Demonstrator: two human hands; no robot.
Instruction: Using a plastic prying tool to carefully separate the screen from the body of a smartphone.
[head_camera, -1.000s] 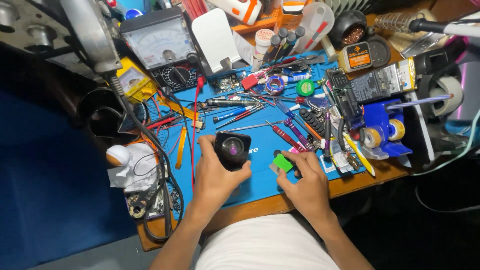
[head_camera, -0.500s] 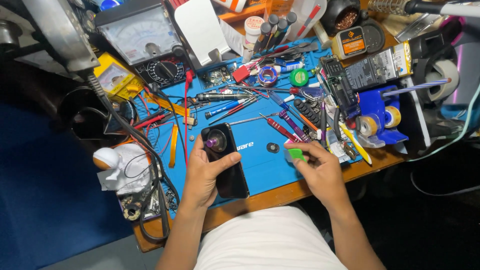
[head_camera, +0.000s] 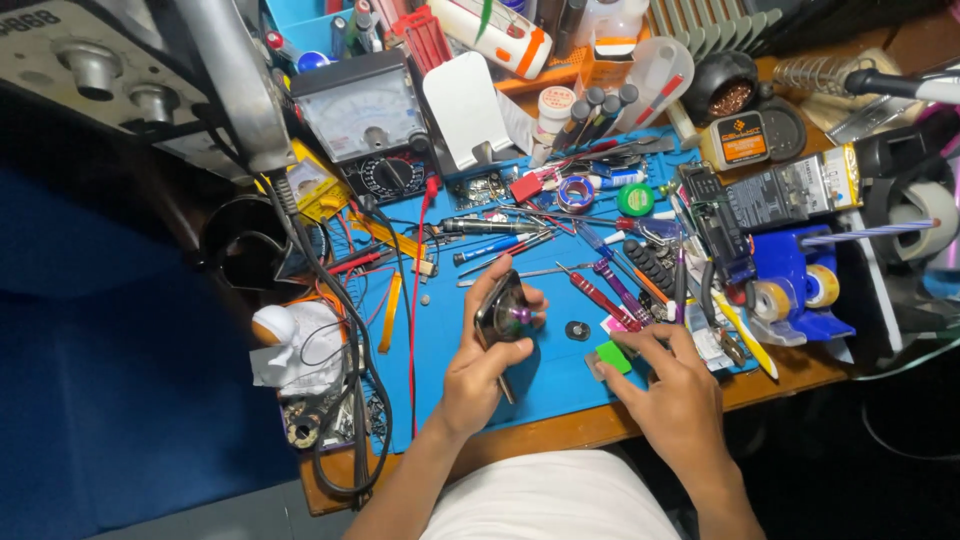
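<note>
Bright, even light fell on the blue mat (head_camera: 560, 375); left of it the scene sank into darkness. Focus was sharp, edges slightly bowed.

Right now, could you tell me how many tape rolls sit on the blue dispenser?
2: one tape roll on the blue dispenser's left side, another just right of it. Others may be hidden in the clutter.

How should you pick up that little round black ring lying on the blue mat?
The black ring lies flat on the blue mat, apart from the screwdrivers. Probably best to come straight down from above and pinch its outer rim on two opposite sides, since it is too flat to grab from beside.
</note>
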